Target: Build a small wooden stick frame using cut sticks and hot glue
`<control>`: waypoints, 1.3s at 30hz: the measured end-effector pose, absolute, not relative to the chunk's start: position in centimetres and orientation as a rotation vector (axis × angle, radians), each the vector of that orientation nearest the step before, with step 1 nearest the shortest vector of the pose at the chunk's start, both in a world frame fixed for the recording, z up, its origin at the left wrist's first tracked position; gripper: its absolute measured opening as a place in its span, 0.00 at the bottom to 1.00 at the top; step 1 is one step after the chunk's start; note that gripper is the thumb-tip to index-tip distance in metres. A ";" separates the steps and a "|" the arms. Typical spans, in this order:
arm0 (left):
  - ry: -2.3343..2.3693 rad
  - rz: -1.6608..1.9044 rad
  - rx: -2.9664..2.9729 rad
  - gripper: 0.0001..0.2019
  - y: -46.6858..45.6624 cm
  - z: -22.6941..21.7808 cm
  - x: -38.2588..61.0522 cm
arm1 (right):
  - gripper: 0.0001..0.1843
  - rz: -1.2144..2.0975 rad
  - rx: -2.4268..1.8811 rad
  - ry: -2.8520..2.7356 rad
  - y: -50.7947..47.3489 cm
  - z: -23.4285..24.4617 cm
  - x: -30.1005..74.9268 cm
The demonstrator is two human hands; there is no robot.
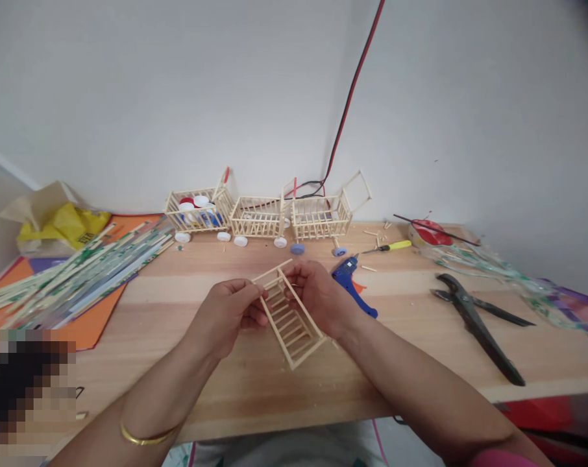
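Between my hands is a small basket frame point(294, 327) made of thin wooden sticks, tilted above the table. My left hand point(238, 305) pinches its left side near the far end. Fingers of my right hand point(316, 295) close around the far right part, some of them hidden behind the sticks. Just past my right hand lies a blue glue gun point(350, 282). Behind, against the wall, stand three stick-built miniature carts: a left cart point(196, 214) with bottle caps in it, a middle cart point(257, 220) on white wheels, and a right cart point(320, 220) on blue wheels.
Bundled sticks point(80, 279) lie on an orange sheet point(106, 318) at left, near a yellow bag point(63, 227). On the right are large pliers point(479, 324), a yellow-handled screwdriver point(394, 246), a red-and-white container point(430, 233) and plastic wrapping point(498, 275). A cable point(355, 84) runs down the wall.
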State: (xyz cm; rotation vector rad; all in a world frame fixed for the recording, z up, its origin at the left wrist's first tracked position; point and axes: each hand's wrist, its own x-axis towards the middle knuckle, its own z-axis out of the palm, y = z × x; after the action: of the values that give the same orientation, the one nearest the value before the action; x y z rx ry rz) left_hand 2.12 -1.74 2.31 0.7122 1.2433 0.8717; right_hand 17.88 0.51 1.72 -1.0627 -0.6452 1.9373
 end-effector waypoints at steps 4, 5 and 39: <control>1.231 0.877 0.719 0.08 -1.7 2.3 2.1 | 0.21 1.701 -1.079 -0.535 0.8 1.6 18.4; 1.228 0.877 0.719 0.08 -1.7 2.2 2.1 | 0.22 1.640 -1.086 -0.547 0.8 1.5 18.4; 1.048 0.933 0.847 0.12 -1.6 1.1 1.8 | 0.17 1.848 -1.074 -0.910 0.5 0.7 17.8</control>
State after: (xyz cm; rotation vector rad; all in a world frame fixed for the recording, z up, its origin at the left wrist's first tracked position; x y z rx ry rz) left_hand 1.76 -1.65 1.15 0.8467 1.0479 0.9325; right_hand 17.75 0.47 0.70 -1.0744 -0.9097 1.8480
